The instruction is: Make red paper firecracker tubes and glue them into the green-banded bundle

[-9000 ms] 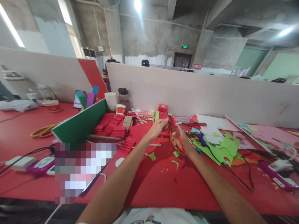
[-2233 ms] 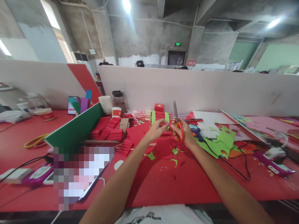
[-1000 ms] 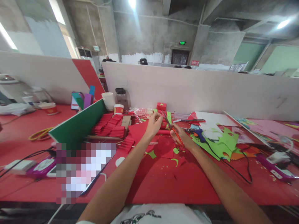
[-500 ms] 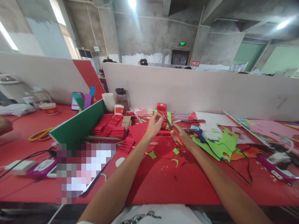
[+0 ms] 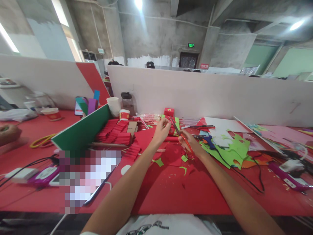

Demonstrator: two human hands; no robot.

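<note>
My right hand [image 5: 189,142] grips a pair of scissors [image 5: 185,139] with orange-red handles; the blades point up and to the left. My left hand [image 5: 162,128] is closed in a pinch beside the blade tips, and whatever it holds is too small to make out. Behind the blades lies a red and lime-green piece [image 5: 176,123], with a small red box [image 5: 169,112] bearing a yellow star beyond it. Below my hands, red paper and green scraps [image 5: 158,162] are scattered on the red tabletop [image 5: 166,195].
Folded red strips [image 5: 114,130] lie left, by a green board [image 5: 83,130]. Paper cups [image 5: 113,106] and a bottle [image 5: 127,103] stand behind. At right are a blue glue gun [image 5: 208,142] with its cable and cut green paper [image 5: 232,148]. Another person's hand [image 5: 9,133] rests far left.
At the far left, the other person's hand has come further into view, moving right. My hands and the scissors look almost unmoved.
</note>
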